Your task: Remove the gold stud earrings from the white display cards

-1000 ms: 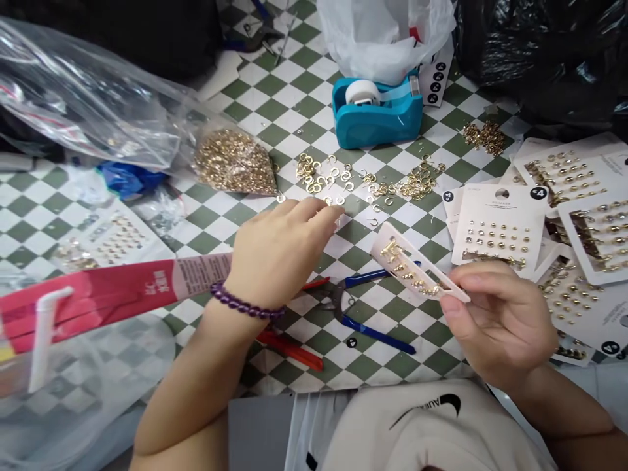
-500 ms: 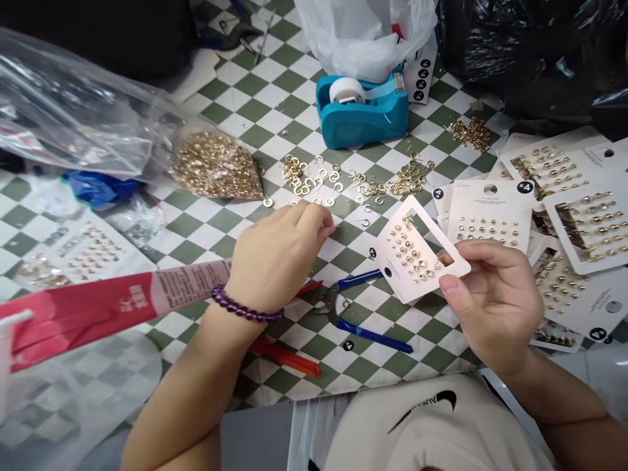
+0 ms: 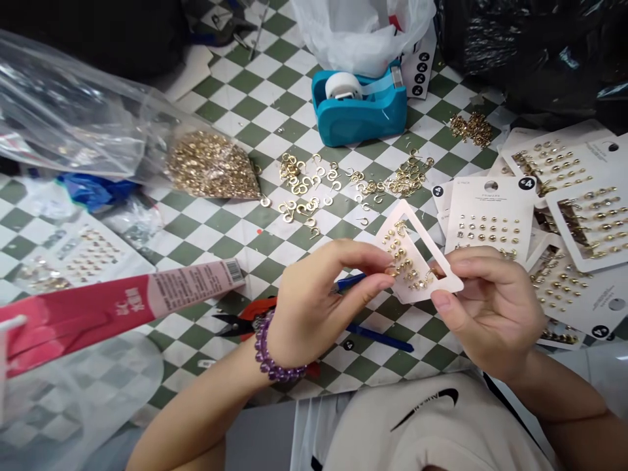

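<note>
My right hand (image 3: 495, 307) pinches a white earring card (image 3: 407, 242) by its right edge, thumb in front. Rows of gold and clear-stone studs sit on the card, beside a cut-out window with small gold hoops on it. At the card's left edge is my left hand (image 3: 324, 294), wearing a purple bead bracelet, its thumb and fingertips closed together. A tiny gold bit shows at those fingertips; whether it is held or belongs to the card I cannot tell. Behind the card, loose gold hoop earrings (image 3: 301, 190) lie scattered. Blue-handled pliers (image 3: 380, 337) are partly hidden under my left hand.
A teal tape dispenser (image 3: 360, 118) stands at the back. Filled earring cards (image 3: 490, 203) overlap at right, near a small gold heap (image 3: 471, 129). A clear bag of gold pieces (image 3: 213, 163) lies at left, above a pink package (image 3: 88, 314). Red-handled cutters (image 3: 245, 320) lie by my left wrist.
My left hand has moved from beside the loose hoops, right and toward me, to the card's left edge. The card has turned slightly in my right hand. More loose hoops now show.
</note>
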### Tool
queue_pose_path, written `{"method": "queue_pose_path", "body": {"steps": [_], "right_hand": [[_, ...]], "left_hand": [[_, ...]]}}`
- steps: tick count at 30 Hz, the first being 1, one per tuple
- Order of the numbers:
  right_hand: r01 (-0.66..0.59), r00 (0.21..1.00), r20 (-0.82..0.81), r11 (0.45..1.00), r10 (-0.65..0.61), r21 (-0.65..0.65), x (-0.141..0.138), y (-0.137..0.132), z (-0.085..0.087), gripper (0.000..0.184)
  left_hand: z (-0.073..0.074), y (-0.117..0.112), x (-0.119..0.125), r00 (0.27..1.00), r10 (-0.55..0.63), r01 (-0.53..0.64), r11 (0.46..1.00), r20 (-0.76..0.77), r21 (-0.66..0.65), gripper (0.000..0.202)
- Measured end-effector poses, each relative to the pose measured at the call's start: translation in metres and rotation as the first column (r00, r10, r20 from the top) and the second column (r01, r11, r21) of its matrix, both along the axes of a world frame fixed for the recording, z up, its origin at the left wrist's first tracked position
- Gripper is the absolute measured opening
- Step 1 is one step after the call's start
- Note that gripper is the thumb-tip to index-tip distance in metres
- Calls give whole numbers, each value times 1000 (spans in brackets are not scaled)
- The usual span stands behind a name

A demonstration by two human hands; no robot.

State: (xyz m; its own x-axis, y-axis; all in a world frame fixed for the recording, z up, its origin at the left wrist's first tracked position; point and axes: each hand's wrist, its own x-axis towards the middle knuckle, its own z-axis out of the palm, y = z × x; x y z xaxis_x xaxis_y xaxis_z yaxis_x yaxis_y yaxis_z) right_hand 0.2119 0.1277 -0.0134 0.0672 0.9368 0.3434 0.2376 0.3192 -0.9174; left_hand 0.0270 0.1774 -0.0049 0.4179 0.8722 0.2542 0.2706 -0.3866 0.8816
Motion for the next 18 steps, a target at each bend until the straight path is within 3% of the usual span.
{"method": "queue_pose_path", "body": {"steps": [9,18], "right_hand": [[-68,997,50,997,66,35,1,0,0,45],[-121,985,135,986,104,118,2,2,5,40]], "left_hand": [[3,1,4,998,-50,51,998,-40,21,19],[1,-8,9,999,15,-13,999,41,-36,16]]}}
